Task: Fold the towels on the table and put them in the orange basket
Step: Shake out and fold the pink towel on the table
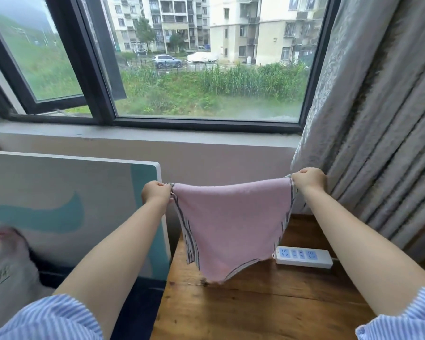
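Two hands raised at arm's length. Left hand (pixel 155 194) curled tight, pinching one top corner of a pink towel (pixel 231 224); right hand (pixel 309 179) likewise closed round the opposite top corner. One towel only, stretched between both fists, sagging in the middle and hanging down to a point just above or touching the bench (pixel 268 303), hard to say which. Striped grey edging down both sides of the cloth. Two bare forearms, two blue-striped sleeves at the bottom corners. On the wooden bench, one white power strip (pixel 304 257) beside the towel's right edge. Left of the bench, one white-and-teal board (pixel 59 204) leaning upright. Behind, one window (pixel 201 69), grey curtain (pixel 378 119) at right.
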The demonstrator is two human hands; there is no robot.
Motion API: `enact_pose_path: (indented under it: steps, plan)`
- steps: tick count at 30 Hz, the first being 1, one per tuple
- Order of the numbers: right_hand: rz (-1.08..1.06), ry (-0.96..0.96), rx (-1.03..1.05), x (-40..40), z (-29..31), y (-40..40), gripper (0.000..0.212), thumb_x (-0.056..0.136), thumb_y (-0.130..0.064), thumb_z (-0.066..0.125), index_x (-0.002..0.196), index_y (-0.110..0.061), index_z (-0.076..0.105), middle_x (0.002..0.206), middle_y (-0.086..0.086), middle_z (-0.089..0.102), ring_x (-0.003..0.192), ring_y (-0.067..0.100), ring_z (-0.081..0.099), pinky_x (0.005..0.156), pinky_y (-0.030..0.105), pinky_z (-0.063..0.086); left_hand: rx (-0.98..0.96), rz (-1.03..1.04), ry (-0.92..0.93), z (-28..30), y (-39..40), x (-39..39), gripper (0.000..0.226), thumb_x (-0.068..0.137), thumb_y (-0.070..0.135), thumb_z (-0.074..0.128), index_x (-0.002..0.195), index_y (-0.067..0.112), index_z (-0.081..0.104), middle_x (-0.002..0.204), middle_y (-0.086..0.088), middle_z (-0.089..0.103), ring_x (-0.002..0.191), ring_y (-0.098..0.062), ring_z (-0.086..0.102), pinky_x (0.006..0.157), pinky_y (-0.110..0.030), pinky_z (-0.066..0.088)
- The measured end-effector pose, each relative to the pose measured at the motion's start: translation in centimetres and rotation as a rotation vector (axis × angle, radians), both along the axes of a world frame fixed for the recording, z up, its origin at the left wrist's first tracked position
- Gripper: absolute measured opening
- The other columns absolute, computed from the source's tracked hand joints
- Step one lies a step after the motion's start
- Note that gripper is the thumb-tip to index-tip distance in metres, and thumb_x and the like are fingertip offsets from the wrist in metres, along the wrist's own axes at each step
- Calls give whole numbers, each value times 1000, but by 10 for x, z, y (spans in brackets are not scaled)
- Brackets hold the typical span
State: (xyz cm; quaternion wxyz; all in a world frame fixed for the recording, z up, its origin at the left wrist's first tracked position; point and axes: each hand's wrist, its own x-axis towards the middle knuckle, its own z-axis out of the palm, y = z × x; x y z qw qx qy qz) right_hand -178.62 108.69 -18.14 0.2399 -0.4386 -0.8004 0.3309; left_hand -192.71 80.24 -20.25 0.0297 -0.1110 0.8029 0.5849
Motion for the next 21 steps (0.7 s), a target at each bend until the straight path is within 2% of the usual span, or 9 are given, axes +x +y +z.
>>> enact_pose_path:
  steps: [1, 3, 5, 9, 13, 15, 17, 19, 21]
  plan:
    - [-16, 74, -44, -5, -2, 0, 17, 79, -12, 60, 77, 1, 70, 74, 12, 59, 75, 27, 53, 69, 29, 42, 2, -10, 0, 1, 3, -3, 29, 86, 8, 58, 59, 10, 49, 55, -4, 51, 25, -6, 51, 51, -18, 51]
    - [-54, 245, -157, -16, -7, -2, 13, 80, -11, 60, 78, -2, 69, 75, 8, 60, 77, 23, 54, 73, 30, 45, -7, -23, 13, 1, 8, -9, 22, 86, 10, 59, 65, 7, 54, 64, -9, 56, 56, -21, 67, 73, -32, 57]
    - [-77, 346, -227, -29, -9, -3, 14, 82, -12, 59, 86, -4, 70, 81, 5, 61, 80, 21, 55, 78, 29, 45, -7, -25, 47, 0, 15, -19, 27, 86, 12, 59, 61, 14, 49, 80, -11, 59, 80, -27, 62, 88, -38, 53]
    - [-71, 467, -281, -47, -3, -3, 18, 85, -14, 60, 97, -6, 70, 84, 0, 62, 81, 15, 55, 75, 23, 44, 10, -32, 163, 5, 27, -29, 32, 87, 15, 57, 60, 22, 43, 84, -6, 57, 79, -19, 52, 78, -28, 45]
    - [-39, 602, -340, -55, 10, -3, 18, 85, -10, 59, 100, -4, 68, 86, 3, 62, 81, 17, 57, 73, 27, 50, 79, 1, 265, 9, 31, -29, 34, 90, 14, 54, 62, 27, 41, 66, 7, 49, 79, -17, 49, 73, -25, 40]
    - [-23, 556, -290, -52, 8, -6, 13, 86, -11, 55, 87, -8, 68, 84, 4, 61, 81, 19, 56, 66, 25, 49, 84, -12, 271, 5, 28, -26, 32, 91, 14, 52, 63, 25, 40, 65, 7, 46, 79, -20, 50, 76, -29, 46]
    - [3, 404, -163, -40, -2, -12, 22, 86, -13, 52, 65, -12, 59, 80, 8, 59, 79, 23, 55, 66, 32, 46, 8, -67, 265, -6, 22, -19, 23, 91, 14, 49, 69, 17, 45, 71, -2, 54, 82, -28, 55, 84, -37, 48]
    - [59, 189, -54, -24, -19, -18, 19, 84, -11, 51, 72, -3, 64, 85, 16, 63, 83, 27, 55, 71, 29, 40, -193, -154, 236, -19, 14, -9, 13, 91, 16, 49, 81, 9, 54, 90, -17, 63, 94, -34, 58, 83, -35, 45]
    - [95, -102, -6, -2, -47, -27, 22, 82, -11, 52, 89, 2, 67, 101, 21, 66, 95, 34, 58, 74, 29, 40, -405, -272, 156, -40, 6, 4, 18, 89, 17, 50, 87, 3, 62, 102, -21, 65, 95, -35, 58, 77, -33, 44]
